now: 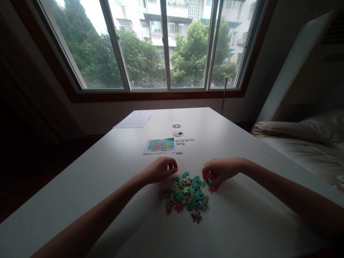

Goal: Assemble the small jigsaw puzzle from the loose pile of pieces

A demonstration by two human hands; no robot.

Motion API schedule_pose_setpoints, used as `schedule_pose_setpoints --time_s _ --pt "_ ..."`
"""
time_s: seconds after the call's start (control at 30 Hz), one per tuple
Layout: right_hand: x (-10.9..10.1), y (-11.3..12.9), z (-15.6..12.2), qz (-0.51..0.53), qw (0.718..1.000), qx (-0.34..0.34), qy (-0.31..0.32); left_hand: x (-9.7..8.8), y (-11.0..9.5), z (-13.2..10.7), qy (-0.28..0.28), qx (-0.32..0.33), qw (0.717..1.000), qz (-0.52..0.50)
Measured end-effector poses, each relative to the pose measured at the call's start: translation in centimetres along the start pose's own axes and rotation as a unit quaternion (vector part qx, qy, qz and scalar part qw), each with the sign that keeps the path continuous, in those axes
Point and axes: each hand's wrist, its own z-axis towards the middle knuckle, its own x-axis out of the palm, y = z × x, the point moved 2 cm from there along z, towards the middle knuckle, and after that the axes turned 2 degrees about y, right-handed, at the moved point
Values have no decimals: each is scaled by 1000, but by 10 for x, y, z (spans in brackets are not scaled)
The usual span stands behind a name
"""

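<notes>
A heap of small jigsaw pieces (188, 195), teal, pink and yellow, lies on the white table (107, 172) in front of me. My left hand (161, 169) rests at the heap's upper left with its fingers curled in; what they hold is hidden. My right hand (217, 172) is at the heap's upper right, its fingertips pinched on a pink and teal piece (210, 187) at the edge of the heap. Farther back lies a colourful reference picture (159, 146), with a few loose teal pieces (183, 141) beside it.
A round metal lid (177, 133) and a cable hole (176, 126) sit behind the picture. A white sheet of paper (133, 120) lies at the far left of the table. A bed with pale bedding (303, 139) stands to the right. A large window (161, 43) fills the far wall.
</notes>
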Motion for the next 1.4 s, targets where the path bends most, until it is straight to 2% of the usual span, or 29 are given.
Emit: schedule_pose_setpoints --time_s 0.13,0.47,0.57,0.63,0.7,0.8,0.9,1.13,1.4 --pt "1 1 0 -6 1000 -12 4 0 1 0 -1 5 1000 -4" --pt "0 1 -3 10 1000 20 13 1 -7 -4 8 3 1000 -16" --pt "-1 6 -6 17 1000 6 21 2 -11 -4 17 4 1000 -25" --pt "-3 12 -5 30 999 -18 -4 2 -15 -5 22 11 999 -39" --pt "-5 17 -3 53 996 -43 -62 3 -19 -6 28 19 998 -61" --pt "-6 22 3 100 978 -64 -169 5 -28 -7 37 24 994 -99" --pt "-2 24 10 139 960 -69 -232 7 -36 -9 43 31 991 -121" --pt "7 22 19 190 940 -73 -275 9 -41 -10 6 24 994 -110" --pt "9 26 19 162 940 -67 -292 8 -37 -8 -13 5 991 -136"
